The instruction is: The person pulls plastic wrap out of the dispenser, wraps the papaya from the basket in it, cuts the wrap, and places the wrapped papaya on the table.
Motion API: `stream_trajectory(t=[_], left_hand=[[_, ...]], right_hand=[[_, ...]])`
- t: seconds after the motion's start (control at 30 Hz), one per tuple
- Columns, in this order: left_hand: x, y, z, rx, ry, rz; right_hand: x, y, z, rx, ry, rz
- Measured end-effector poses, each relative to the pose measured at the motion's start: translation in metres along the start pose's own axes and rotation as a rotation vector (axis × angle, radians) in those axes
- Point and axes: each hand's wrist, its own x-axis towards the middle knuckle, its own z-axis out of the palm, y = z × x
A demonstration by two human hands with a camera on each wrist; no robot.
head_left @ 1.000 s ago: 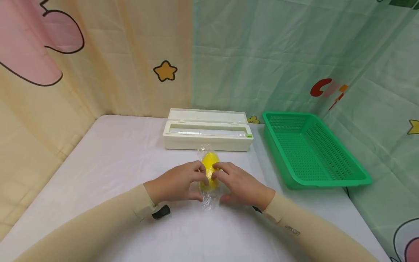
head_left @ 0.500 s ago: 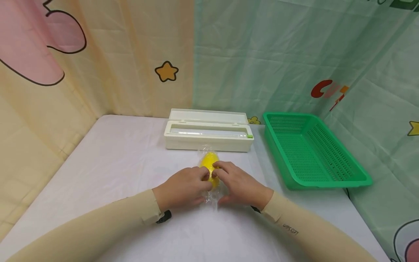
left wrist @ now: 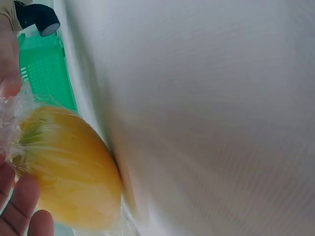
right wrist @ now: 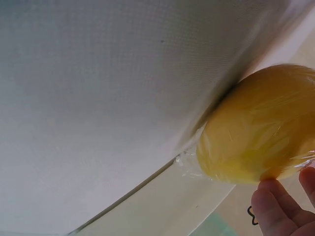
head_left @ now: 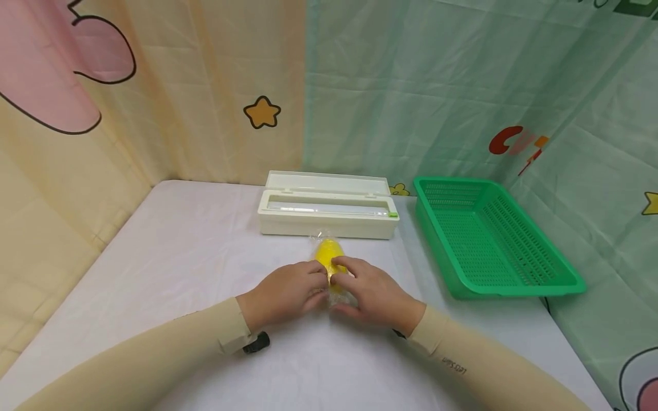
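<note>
A yellow oval fruit (head_left: pixel 328 252), green at one end in the left wrist view, lies on the white table wrapped in clear cling film (left wrist: pixel 17 115). My left hand (head_left: pixel 288 291) pinches the loose film at the fruit's near end, fingers curled in against its left side. On the opposite side, my right hand (head_left: pixel 377 294) holds the fruit with bent fingers, its thumb low by the near end of the film. In the right wrist view its fingertips (right wrist: pixel 270 191) press on the wrapped surface. The hands partly hide the fruit's near half.
Behind the fruit stands a cream cling film box (head_left: pixel 329 225), lid raised, with a film roll inside and a green slider at its right end. A green plastic basket (head_left: pixel 444 257) sits at the right. Patterned curtains (head_left: pixel 360 85) enclose the table (head_left: pixel 205 245).
My left hand has turned and closed in on the fruit's near end, fingers now more curled. The film there has drawn in between the hands. The right hand shifted slightly, its thumb moving inward.
</note>
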Motion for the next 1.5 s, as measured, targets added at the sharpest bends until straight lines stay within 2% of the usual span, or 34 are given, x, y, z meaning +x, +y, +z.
stream_trajectory(t=[0.2,0.43,0.63,0.83,1.2,1.33,1.5], left_hand=[[-0.001,-0.004,-0.001,-0.197,0.003,-0.131],[-0.001,-0.009,-0.001,-0.311,0.030,-0.242],[0.001,-0.010,-0.002,-0.376,0.019,-0.304],[0.002,-0.013,0.000,-0.467,0.016,-0.334],[0.009,-0.013,0.002,-0.491,-0.046,-0.374],[0.013,-0.012,0.004,-0.465,-0.028,-0.401],[0.014,-0.012,0.006,-0.497,-0.008,-0.430]], right_hand=[[0.001,0.000,-0.002,0.084,0.063,0.026],[0.002,-0.001,-0.004,0.268,0.006,0.172],[0.005,-0.003,-0.003,0.231,0.012,0.227],[0.008,-0.005,-0.004,0.252,0.037,0.257],[0.013,-0.006,-0.003,0.221,0.042,0.322],[0.015,-0.006,-0.003,0.210,0.059,0.337],[0.017,-0.005,-0.002,0.214,0.075,0.359]])
